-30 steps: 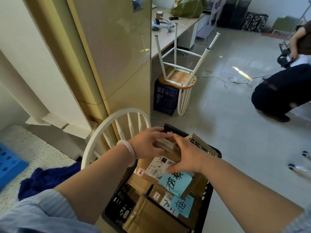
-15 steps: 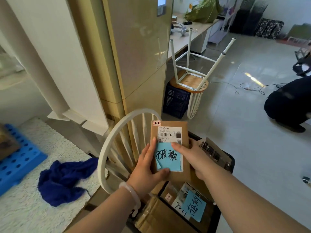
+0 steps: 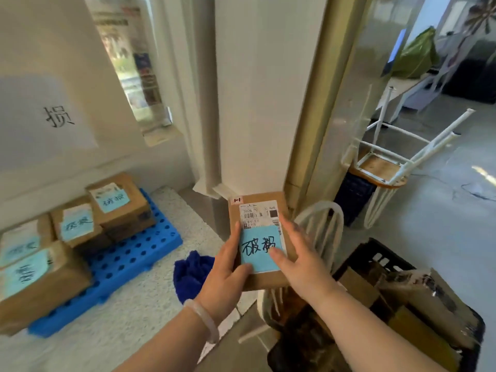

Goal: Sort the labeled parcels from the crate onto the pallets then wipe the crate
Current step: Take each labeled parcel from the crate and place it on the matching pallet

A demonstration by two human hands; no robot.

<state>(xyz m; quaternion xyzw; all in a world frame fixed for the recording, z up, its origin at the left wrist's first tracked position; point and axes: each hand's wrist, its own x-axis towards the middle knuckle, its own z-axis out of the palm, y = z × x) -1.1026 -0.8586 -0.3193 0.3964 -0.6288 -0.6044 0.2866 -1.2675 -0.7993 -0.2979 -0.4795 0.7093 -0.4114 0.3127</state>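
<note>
I hold a small brown cardboard parcel upright in front of me; it carries a white shipping label and a light-blue note with black handwriting. My left hand grips its left edge, thumb across the front. My right hand holds its right side with the thumb on the blue note. The black plastic crate sits at lower right with several more cardboard parcels inside. At left lies a blue perforated pallet bearing several parcels with blue notes.
A dark blue cloth lies on the speckled floor beside the pallet. A white chair back stands between me and the crate. An upturned stool rests on a dark crate at right. A wall sheet with a handwritten character hangs above the pallet.
Both hands lifted the parcel out of the crate and turned its label up. My view has swung left, bringing the blue pallet and its parcels into sight.
</note>
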